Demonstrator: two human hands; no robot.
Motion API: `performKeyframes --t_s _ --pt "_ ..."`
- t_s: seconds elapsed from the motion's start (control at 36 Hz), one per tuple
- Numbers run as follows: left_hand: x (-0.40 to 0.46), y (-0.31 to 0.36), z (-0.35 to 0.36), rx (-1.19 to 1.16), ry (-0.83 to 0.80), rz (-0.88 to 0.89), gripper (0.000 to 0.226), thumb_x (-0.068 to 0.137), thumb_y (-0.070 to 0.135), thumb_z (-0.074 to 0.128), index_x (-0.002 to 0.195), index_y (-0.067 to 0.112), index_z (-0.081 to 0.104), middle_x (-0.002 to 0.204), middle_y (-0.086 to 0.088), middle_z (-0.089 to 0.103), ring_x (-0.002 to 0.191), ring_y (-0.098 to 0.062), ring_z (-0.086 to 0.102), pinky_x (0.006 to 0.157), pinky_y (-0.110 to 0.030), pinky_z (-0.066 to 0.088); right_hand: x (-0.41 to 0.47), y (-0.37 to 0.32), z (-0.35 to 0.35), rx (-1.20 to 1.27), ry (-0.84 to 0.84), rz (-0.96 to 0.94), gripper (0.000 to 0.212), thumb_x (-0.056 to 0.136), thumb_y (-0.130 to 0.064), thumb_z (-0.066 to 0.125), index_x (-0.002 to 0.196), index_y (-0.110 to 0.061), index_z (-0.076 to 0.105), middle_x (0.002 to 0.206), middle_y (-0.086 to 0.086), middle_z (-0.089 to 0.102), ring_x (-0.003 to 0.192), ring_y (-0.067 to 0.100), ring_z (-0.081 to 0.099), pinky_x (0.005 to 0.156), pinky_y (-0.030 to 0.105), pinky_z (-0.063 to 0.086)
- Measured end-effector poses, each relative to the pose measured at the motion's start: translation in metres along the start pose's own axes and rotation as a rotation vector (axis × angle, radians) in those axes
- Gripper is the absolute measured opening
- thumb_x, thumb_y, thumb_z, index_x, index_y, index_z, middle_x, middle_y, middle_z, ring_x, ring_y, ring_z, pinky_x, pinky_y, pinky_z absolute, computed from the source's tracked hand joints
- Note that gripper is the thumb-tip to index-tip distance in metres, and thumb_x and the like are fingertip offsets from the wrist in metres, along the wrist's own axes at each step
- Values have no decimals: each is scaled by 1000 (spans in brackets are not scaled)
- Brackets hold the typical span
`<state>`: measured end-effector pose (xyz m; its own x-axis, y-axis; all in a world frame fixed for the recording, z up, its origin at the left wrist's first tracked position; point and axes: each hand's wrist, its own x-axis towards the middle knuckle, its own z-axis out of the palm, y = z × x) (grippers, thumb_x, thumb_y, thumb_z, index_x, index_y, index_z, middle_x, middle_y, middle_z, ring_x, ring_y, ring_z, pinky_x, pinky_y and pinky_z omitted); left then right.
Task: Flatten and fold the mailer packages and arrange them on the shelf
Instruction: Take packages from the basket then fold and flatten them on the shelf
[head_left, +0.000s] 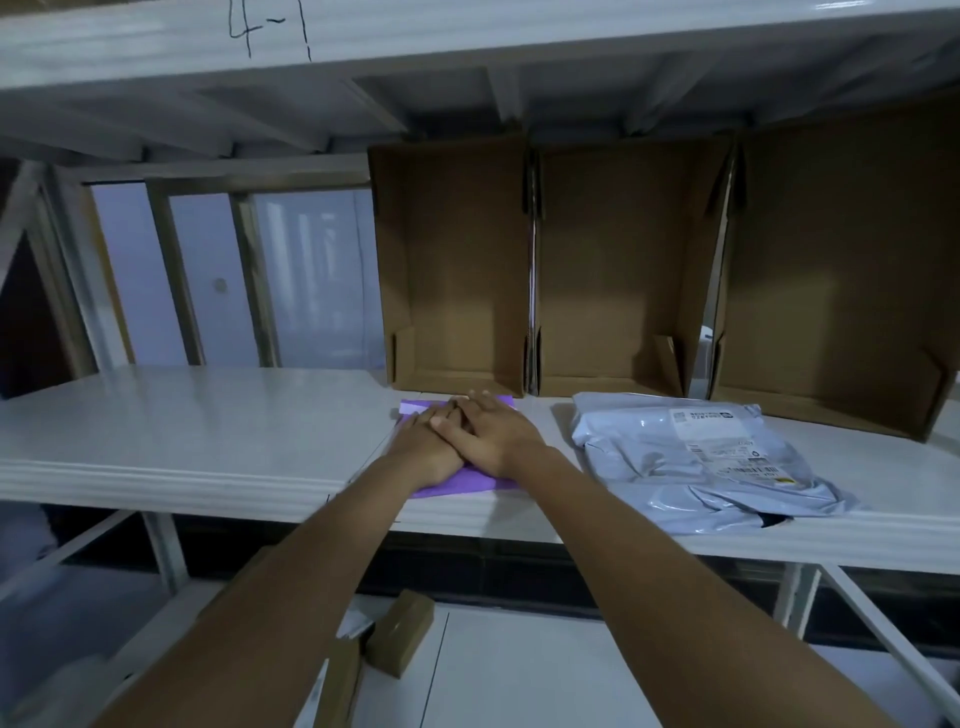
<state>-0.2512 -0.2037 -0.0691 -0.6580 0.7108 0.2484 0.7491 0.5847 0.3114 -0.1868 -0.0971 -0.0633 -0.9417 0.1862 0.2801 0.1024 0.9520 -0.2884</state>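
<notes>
two hands of mine are stacked flat on the purple mailer (457, 480), which lies on the white shelf (208, 431) close to its front edge. my left hand (428, 447) is underneath, palm down on the plastic, and my right hand (493, 431) lies across the back of it, fingers straight and reaching toward the far edge of the mailer; neither hand curls round anything, both only press. just behind my fingertips stands an open cardboard box (457, 270) on its side, with two more cardboard boxes (623, 270) to its right. a crumpled grey mailer (696, 457) with a printed label rests on the same shelf, off to the right of my right hand and apart from it. on the lower shelf, small brown boxes (400, 631) lie between my forearms.
</notes>
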Motion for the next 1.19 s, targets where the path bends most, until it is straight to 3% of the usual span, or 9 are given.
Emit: performKeyframes --t_s 0.19,0.28,0.39,0.5,0.67,0.83,1.03,1.19 --pt "4 -4 2 14 -97 -43 64 97 55 29 152 27 13 160 3 15 146 -18 17 119 -43 19 0 0 4 50 -29 84 85 90 -74 20 152 -17 31 161 1 19 149 16 11 118 41 17" --pt "4 -3 0 -8 -127 -62 62 98 52 30 152 25 17 158 1 21 142 -20 26 117 -42 25 1 0 6 70 -32 97 86 89 -75 21 148 -15 39 158 4 28 147 18 19 117 42 23" --pt "4 1 2 -33 -141 -100 52 102 39 30 149 17 26 151 -5 34 135 -22 37 113 -37 27 1 0 3 117 -54 115 82 89 -74 23 133 -13 54 140 8 50 130 23 43 105 43 37" --pt "4 -1 -1 -70 -159 -129 48 101 43 27 145 25 36 144 -4 44 127 -23 44 107 -36 33 5 -1 2 149 -102 164 94 76 -84 17 126 -17 60 128 7 60 114 22 53 98 40 42" --pt "5 -1 -3 -24 -197 -111 50 101 45 26 146 25 34 144 -6 43 128 -24 43 108 -38 34 7 -1 -1 112 -149 182 99 75 -85 15 133 -15 54 131 10 57 114 24 53 93 40 42" --pt "2 2 -2 -8 -175 -114 48 102 40 24 146 22 33 145 -7 42 128 -24 44 107 -37 33 6 -1 -2 124 -150 179 89 83 -81 18 131 -15 55 130 9 58 114 24 53 90 37 40" --pt "-1 2 -1 -68 -94 -118 38 100 38 30 129 22 50 125 -6 58 109 -22 55 98 -38 44 2 1 5 137 -50 163 77 89 -74 20 118 -16 61 121 9 61 106 23 55 86 37 42" --pt "-1 4 0 -73 -99 -132 40 101 39 31 132 22 49 126 -7 57 111 -24 54 99 -40 44 0 2 6 111 -23 136 74 93 -69 19 122 -16 62 125 10 61 110 23 54 83 36 40"
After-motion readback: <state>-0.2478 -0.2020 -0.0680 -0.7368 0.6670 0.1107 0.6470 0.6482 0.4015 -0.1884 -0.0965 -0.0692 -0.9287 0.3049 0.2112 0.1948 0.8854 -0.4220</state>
